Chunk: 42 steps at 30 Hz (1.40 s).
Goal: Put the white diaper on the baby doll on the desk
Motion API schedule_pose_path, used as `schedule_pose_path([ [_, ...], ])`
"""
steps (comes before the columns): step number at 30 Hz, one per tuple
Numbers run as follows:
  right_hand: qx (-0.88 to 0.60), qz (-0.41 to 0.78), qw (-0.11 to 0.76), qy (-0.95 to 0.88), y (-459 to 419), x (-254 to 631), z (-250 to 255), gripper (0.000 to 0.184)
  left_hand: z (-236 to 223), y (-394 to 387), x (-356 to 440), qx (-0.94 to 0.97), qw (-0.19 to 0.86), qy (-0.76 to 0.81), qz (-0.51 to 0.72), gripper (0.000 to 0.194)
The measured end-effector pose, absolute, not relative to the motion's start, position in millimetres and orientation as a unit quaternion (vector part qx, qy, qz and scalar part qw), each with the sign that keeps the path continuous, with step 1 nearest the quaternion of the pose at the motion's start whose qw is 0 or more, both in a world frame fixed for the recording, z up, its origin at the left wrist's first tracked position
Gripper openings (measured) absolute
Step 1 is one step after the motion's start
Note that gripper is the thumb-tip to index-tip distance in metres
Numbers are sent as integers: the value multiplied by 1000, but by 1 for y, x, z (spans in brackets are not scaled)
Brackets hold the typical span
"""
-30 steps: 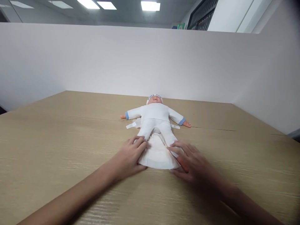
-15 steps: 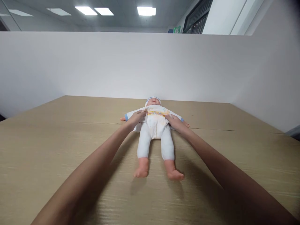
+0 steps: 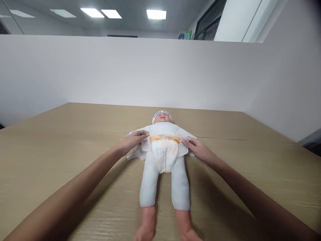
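A baby doll (image 3: 164, 182) in white clothing and a white printed headband lies on its back, feet toward me. Its hips are covered by a white diaper (image 3: 164, 155) with an orange patterned waistband. With fingers pinched, my left hand (image 3: 134, 141) holds the diaper's front corner at the left. At the opposite side, my right hand (image 3: 199, 149) grips the other front corner, its fingertips partly tucked against the fabric. A loose white tab (image 3: 133, 155) sticks out below my left hand. The doll's own hands are mostly hidden.
The doll rests on a wide wood-grain table (image 3: 62, 174). White partition walls (image 3: 140, 73) rise behind it and at the right. A dark grey object (image 3: 311, 140) shows at the right edge of the view.
The doll now appears closer and lower in view. My hands have moved nearer and further apart, and the diaper's front corners are now spread out to both sides.
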State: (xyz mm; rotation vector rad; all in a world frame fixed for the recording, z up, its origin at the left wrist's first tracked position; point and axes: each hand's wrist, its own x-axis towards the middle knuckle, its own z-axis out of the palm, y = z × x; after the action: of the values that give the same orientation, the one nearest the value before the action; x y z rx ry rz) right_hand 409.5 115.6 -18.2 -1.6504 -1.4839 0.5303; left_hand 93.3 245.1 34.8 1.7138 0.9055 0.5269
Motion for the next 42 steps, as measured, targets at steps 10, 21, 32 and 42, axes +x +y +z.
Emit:
schedule_pose_path([
  [10,-733,27,343,-587,82,431,-51,32,71,203,142,879,213,289,312,30],
  [21,-703,202,343,-590,75,429,-33,54,50,193,199,936,66,273,212,41],
  [32,-641,326,395,-572,136,379,32,41,47,191,199,931,76,291,206,56],
  [42,-559,72,449,-693,72,348,-6,42,36,205,136,865,358,180,302,54],
])
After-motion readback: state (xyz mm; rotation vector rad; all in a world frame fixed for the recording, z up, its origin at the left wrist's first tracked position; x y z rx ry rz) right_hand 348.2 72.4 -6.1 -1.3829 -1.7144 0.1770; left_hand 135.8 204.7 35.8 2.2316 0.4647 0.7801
